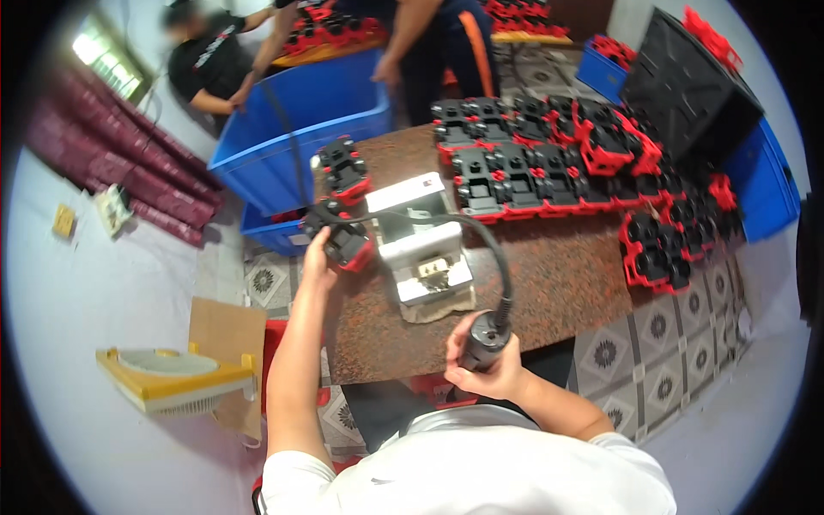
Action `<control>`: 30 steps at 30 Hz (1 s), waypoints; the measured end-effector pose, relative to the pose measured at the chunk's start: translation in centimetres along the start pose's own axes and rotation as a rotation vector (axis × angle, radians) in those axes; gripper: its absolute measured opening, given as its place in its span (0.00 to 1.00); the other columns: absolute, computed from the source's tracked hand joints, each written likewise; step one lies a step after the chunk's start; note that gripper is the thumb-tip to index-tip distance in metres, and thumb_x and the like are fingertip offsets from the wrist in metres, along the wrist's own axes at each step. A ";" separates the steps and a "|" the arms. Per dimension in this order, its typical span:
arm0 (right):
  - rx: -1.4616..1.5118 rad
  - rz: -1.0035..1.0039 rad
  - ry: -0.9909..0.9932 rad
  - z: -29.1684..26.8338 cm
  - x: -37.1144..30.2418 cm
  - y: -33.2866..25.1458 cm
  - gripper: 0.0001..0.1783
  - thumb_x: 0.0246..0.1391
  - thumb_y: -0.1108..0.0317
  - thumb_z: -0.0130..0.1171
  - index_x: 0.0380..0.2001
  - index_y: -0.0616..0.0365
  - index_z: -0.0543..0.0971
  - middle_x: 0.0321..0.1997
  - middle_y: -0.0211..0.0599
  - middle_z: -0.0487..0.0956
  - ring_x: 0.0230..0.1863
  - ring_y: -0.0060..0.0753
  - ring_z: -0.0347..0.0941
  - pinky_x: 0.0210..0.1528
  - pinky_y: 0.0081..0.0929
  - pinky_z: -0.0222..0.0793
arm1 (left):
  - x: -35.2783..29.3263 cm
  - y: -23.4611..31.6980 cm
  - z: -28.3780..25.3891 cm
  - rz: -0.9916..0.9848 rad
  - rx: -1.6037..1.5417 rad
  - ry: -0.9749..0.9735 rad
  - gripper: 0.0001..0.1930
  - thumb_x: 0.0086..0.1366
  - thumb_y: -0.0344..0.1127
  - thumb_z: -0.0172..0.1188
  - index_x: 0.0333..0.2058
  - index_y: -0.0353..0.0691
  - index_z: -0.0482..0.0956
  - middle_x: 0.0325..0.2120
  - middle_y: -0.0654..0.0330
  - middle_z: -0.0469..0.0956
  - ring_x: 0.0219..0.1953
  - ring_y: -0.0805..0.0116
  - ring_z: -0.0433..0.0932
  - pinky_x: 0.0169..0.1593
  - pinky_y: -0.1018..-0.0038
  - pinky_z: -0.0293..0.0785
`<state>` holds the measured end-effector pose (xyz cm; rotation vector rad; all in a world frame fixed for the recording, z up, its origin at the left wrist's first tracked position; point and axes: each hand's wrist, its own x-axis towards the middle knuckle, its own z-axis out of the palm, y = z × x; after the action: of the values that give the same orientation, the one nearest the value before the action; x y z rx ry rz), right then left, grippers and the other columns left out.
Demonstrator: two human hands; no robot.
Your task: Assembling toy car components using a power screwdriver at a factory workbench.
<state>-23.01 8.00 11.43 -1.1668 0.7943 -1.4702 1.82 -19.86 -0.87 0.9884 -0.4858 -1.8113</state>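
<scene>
My right hand [491,365] is wrapped round a black cylindrical corded hand tool [487,335], held over the near edge of the table. Its thick cable arches up and left from its top; the working end is hidden. At the table's left side my left hand [318,264] grips a black-and-red plastic unit [350,246] by its left edge. A second such unit [345,167] lies just beyond it. Between my hands stands a white and silver box-shaped fixture [421,249], with a small pale block with metal parts at its near end. The cable passes across it.
Rows of black-and-red units [515,176] fill the table's far right. A cluster of them [657,249] sits at the right edge. A large blue bin [343,129] stands beyond the table, with two people beside it. A yellow-framed fan [172,369] is at left.
</scene>
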 end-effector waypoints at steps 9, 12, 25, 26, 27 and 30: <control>-0.188 -0.077 -0.005 -1.2 -0.1 -2.3 0.27 0.38 0.70 0.71 0.40 0.61 0.68 0.29 0.30 0.75 0.29 0.19 0.70 0.34 0.20 0.67 | -6.2 0.6 3.1 1.157 0.854 0.273 0.08 0.60 0.34 0.55 0.33 0.35 0.72 0.22 0.63 0.70 0.26 0.69 0.70 0.35 0.74 0.69; -0.240 -0.182 -0.060 -1.9 0.1 -3.4 0.30 0.34 0.70 0.73 0.41 0.63 0.69 0.29 0.34 0.76 0.28 0.27 0.74 0.32 0.24 0.69 | -15.3 -2.0 4.9 0.998 1.219 -0.270 0.03 0.57 0.26 0.51 0.27 0.35 0.73 0.26 0.59 0.73 0.28 0.67 0.73 0.33 0.70 0.71; -0.281 -0.417 -0.035 -2.9 -2.0 -8.8 0.29 0.36 0.70 0.72 0.42 0.64 0.69 0.32 0.42 0.77 0.29 0.38 0.77 0.31 0.28 0.71 | -6.6 -18.5 32.7 1.214 1.335 -0.850 0.29 0.47 0.29 0.63 0.50 0.37 0.66 0.49 0.48 0.66 0.52 0.48 0.64 0.56 0.61 0.63; -0.297 -0.396 -0.034 -3.2 -2.3 -9.3 0.29 0.36 0.70 0.72 0.41 0.64 0.69 0.32 0.42 0.77 0.29 0.38 0.77 0.31 0.28 0.71 | -5.8 -19.4 34.3 1.283 1.353 -0.812 0.34 0.46 0.33 0.66 0.53 0.38 0.64 0.53 0.48 0.62 0.56 0.46 0.60 0.58 0.58 0.59; -0.319 -0.399 -0.020 -3.7 -2.6 -9.8 0.29 0.36 0.70 0.72 0.41 0.64 0.69 0.32 0.42 0.77 0.29 0.38 0.77 0.31 0.28 0.71 | -5.5 -20.2 36.4 1.294 1.335 -0.765 0.36 0.45 0.35 0.67 0.54 0.39 0.62 0.56 0.48 0.60 0.58 0.46 0.58 0.59 0.56 0.58; -0.406 -0.443 0.000 -5.0 -3.3 -11.1 0.28 0.36 0.69 0.72 0.41 0.64 0.69 0.32 0.41 0.76 0.29 0.37 0.76 0.31 0.27 0.71 | -4.3 -21.1 41.8 1.375 1.428 -0.606 0.43 0.42 0.40 0.69 0.58 0.40 0.59 0.59 0.48 0.56 0.62 0.46 0.52 0.62 0.55 0.53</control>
<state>-31.34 13.27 19.25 -1.7337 0.8986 -1.7111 -42.82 -10.86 10.80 0.4985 -2.2921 -0.2150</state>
